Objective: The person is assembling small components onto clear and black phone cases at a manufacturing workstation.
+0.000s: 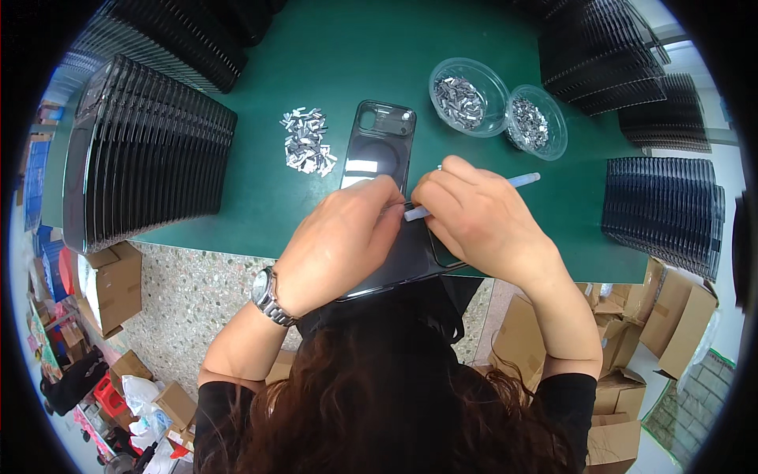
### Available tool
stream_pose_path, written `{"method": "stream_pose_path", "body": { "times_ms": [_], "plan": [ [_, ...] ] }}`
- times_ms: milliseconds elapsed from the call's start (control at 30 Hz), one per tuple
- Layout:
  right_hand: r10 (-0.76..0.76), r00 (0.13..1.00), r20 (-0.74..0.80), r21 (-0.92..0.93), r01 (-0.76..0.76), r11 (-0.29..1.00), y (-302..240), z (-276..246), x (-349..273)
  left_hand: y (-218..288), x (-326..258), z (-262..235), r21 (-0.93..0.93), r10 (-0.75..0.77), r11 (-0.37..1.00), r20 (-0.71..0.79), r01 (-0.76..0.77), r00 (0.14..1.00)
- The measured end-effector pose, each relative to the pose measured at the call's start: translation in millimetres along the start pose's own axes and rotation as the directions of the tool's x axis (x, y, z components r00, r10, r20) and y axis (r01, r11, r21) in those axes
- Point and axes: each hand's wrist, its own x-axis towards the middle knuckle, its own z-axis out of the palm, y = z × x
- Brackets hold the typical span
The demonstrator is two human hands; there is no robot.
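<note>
A dark translucent phone case [389, 124] with a camera cutout lies on the green table in front of me. A second dark case [395, 265] is under my hands at the table's near edge, partly covered by them. My right hand [482, 217] is closed round a slim whitish pen-like stick [524, 180], its near tip pointing left toward my other fingers. My left hand [343, 233], a metal watch on its wrist, has thumb and fingers pinched together beside that tip. What they pinch is hidden.
Small silvery metal pieces [306, 142] lie in a loose pile left of the flat case. Two clear round tubs [496, 95] [559, 118] hold more such pieces. Stacks of dark cases stand at left [154, 150] and right [663, 209]. Cardboard boxes [114, 288] sit on the floor.
</note>
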Motion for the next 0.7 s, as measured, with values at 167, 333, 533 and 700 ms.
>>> {"method": "stream_pose_path", "body": {
  "times_ms": [167, 333, 533, 700],
  "plan": [
    [0.033, 0.999, 0.040, -0.047, -0.031, 0.998, 1, -1, -2, 5, 5, -5, -0.001, -0.052, 0.999, 0.054, 0.052, 0.997],
    [0.031, 0.996, 0.083, 0.101, -0.040, 0.994, 4, -14, -2, 2, 5, -3, -0.057, -0.055, 0.996, 0.123, 0.062, 0.991],
    [0.074, 0.994, 0.083, 0.095, -0.081, 0.992, 3, -13, -6, -5, 9, 5, -0.110, 0.063, 0.993, 0.096, -0.053, 0.993],
    [0.099, 0.991, 0.090, 0.054, -0.104, 0.993, -2, -15, -7, -3, 11, 5, -0.106, 0.067, 0.993, 0.123, -0.054, 0.990]
  ]
}}
